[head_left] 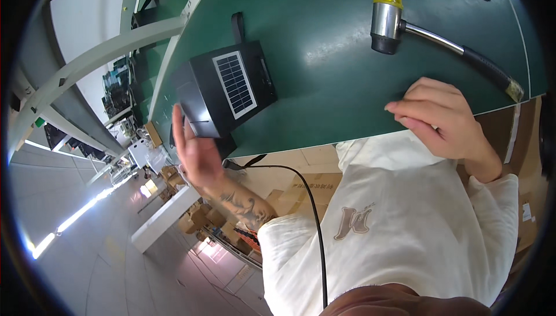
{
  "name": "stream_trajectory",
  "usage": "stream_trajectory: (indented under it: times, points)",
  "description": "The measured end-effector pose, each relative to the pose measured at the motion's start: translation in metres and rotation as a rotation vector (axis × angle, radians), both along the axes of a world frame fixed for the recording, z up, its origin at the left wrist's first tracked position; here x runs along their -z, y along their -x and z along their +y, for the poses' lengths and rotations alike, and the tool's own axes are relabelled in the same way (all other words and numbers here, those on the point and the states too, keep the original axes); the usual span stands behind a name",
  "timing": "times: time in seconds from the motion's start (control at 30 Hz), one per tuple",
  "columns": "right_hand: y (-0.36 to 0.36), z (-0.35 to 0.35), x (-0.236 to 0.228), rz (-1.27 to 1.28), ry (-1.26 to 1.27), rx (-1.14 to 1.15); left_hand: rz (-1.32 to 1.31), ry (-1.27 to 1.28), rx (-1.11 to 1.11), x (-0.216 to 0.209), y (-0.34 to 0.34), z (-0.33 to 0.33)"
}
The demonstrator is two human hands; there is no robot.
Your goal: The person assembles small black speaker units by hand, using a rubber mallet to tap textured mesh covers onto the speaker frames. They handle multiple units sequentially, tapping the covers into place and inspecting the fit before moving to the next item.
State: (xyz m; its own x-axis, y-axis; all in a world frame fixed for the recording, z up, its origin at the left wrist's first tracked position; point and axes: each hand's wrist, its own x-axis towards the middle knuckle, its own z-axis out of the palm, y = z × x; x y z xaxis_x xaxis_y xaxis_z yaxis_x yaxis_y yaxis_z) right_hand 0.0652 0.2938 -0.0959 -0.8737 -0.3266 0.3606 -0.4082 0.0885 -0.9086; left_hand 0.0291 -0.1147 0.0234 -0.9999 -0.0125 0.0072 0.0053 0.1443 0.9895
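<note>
Left hand (194, 148) open beside black device (223, 90)

A factory or assembly workshop. The landmark is the green workbench (324, 55): on it lie a metal mallet (399, 24) with a yellow and black head and a black box-shaped device with a small solar panel (229, 87). To the left of the bench run white frame beams (104, 50); below it, cardboard boxes (200, 215) stand on a broad grey floor (92, 258)
</note>
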Motion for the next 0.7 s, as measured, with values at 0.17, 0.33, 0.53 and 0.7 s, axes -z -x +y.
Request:
stream_trajectory:
  times: [0.17,0.33,0.53,0.7]
  points:
    - [-0.002,0.002,0.003,0.042,-0.024,-0.024,0.039,1.109,0.142,-0.023,0.034,0.059]
    - [0.001,0.003,0.004,0.109,0.070,-0.030,-0.105,0.948,0.285,-0.061,0.111,0.084]
    - [0.003,0.006,0.010,0.111,0.050,-0.032,0.180,1.021,0.448,-0.070,0.259,0.122]
    - [0.005,0.010,0.005,0.103,0.070,-0.113,0.204,1.287,0.552,-0.058,0.370,0.141]
